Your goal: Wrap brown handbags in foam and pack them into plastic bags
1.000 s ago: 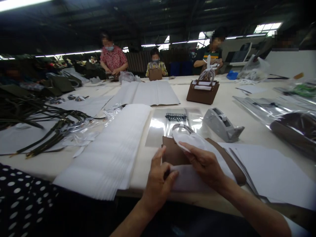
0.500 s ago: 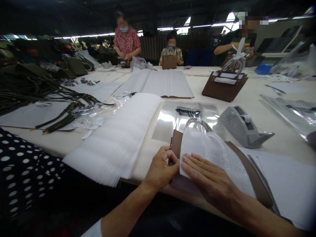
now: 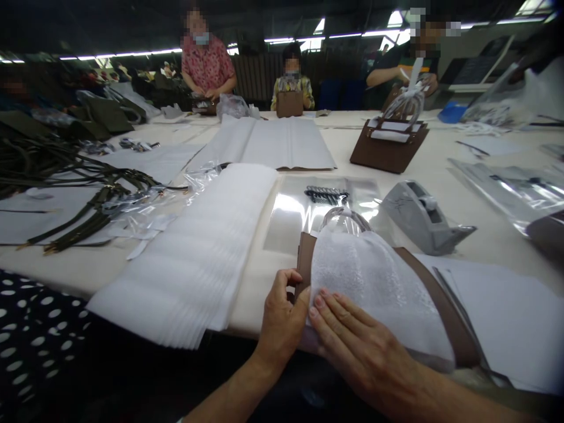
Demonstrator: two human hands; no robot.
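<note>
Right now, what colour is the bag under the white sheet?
Brown bag; shows best in the head view.

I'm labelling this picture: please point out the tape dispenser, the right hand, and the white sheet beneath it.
Tape dispenser (image 3: 415, 222), head view: its grey side.
Right hand (image 3: 368, 346), head view: its back.
White sheet (image 3: 372, 273), head view: its uncovered middle.

strip lights (image 3: 158, 51), pale table (image 3: 434, 167), apparently high windows (image 3: 395, 19)

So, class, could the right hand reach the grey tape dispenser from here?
Probably yes: the right hand lies flat on the white foam sheet, and nothing covers the tape dispenser beyond the brown handbag.
</note>
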